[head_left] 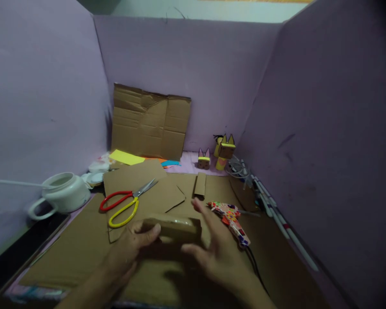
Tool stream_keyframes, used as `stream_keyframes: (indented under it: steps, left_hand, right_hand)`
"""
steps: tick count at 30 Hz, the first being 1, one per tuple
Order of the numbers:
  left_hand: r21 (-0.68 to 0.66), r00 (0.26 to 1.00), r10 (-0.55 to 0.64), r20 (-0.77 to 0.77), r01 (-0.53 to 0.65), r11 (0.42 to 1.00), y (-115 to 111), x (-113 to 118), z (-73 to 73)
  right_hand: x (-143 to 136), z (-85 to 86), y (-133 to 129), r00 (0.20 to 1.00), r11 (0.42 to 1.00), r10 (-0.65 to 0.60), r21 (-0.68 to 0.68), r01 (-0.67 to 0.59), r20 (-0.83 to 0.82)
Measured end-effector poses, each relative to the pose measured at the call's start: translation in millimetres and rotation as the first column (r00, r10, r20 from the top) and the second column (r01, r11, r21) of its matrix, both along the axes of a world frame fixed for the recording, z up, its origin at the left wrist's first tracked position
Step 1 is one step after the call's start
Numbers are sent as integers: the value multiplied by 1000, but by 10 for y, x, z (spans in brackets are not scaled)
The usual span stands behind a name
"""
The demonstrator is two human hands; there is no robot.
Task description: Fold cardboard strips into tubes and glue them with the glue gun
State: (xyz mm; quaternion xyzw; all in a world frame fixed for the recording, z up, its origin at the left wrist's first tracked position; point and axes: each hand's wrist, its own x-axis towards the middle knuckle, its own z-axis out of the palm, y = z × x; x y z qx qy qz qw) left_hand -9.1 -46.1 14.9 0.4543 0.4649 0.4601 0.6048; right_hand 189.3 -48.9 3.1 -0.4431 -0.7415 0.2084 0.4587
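Observation:
My left hand (131, 242) grips a small folded cardboard piece (176, 229) by its left end, thumb on the near face. A shiny streak shows along its top. My right hand (217, 249) is beside the right end of this piece, with thumb and fingers spread apart; it holds nothing. Right of that hand lies a hot glue gun (230, 219) with a colourful pattern, its nozzle pointing left. Scissors (128, 204) with one red and one yellow handle rest on a cardboard sheet (162, 195) beyond my left hand. Another narrow cardboard strip (200, 185) lies farther back.
A creased cardboard panel (151, 122) leans on the back wall. Small cat-eared figures (203, 159) stand at the back right. A white pot (66, 193) sits at left, with coloured paper (127, 157) behind. White sticks (287, 229) line the right wall. A cord trails from the glue gun.

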Motion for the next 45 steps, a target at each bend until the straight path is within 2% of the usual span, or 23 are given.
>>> stream_keyframes:
  steps: [2,4,5,7,10,14,17,23,27,31,34,37,40,42,43,45]
  left_hand:
    - [-65,995,56,81,-51,997,115,-68,-36]
    - [-52,990,106,88,-102,993,191,-105,-91]
    - [-27,991,107,78,-106,994,207,-107,-117]
    - [26,997,61,39,-62,998,206,-82,-156]
    - [80,996,-72,-50,76,994,178,-25,-182]
    - [138,975,-178,-133,196,971,191,15,-204]
    - [103,966,-216,-139,231,967,209,20,-235]
    - [178,985,-147,-95,162,971,233,-21,-337]
    - [214,976,-110,-188,150,965,219,-19,-332]
    - [289,939,-93,-332,195,937,192,-7,-318]
    - [359,937,-43,-347,175,917,214,-27,-310]
    - [465,938,29,-346,145,873,283,-77,-296]
    - [594,916,70,-394,196,780,371,-130,-303]
    - [645,896,70,-439,260,718,418,-150,-320]
    - [652,890,64,-452,280,704,433,-153,-328]
    - [637,893,36,-448,291,713,445,-146,-333]
  right_hand:
    - [82,10,82,953,975,-134,-209,77,-272]
    - [113,-10,133,865,923,-217,-384,31,-452]
    - [109,-26,143,837,901,-225,-434,-16,-498]
    - [79,-59,143,831,860,-201,-499,-103,-519]
    - [32,-92,131,839,819,-195,-555,-144,-507]
    - [3,-126,138,788,797,-207,-567,-207,-579]
    - [-43,-163,137,743,776,-226,-577,-254,-630]
    - [-106,-245,94,701,785,-173,-527,-326,-692]
    - [-108,-290,63,681,813,-208,-512,-279,-702]
    - [-120,-272,70,717,871,-216,-462,-165,-662]
    - [-53,-224,106,783,857,-196,-491,-155,-590]
    - [125,-188,135,827,820,-174,-543,-178,-534]
    - [306,-175,140,782,832,-282,-548,-90,-556]
    - [350,-172,131,745,820,-323,-565,-87,-584]
    - [345,-174,126,744,803,-322,-585,-113,-586]
    - [299,-185,121,759,785,-309,-605,-136,-573]
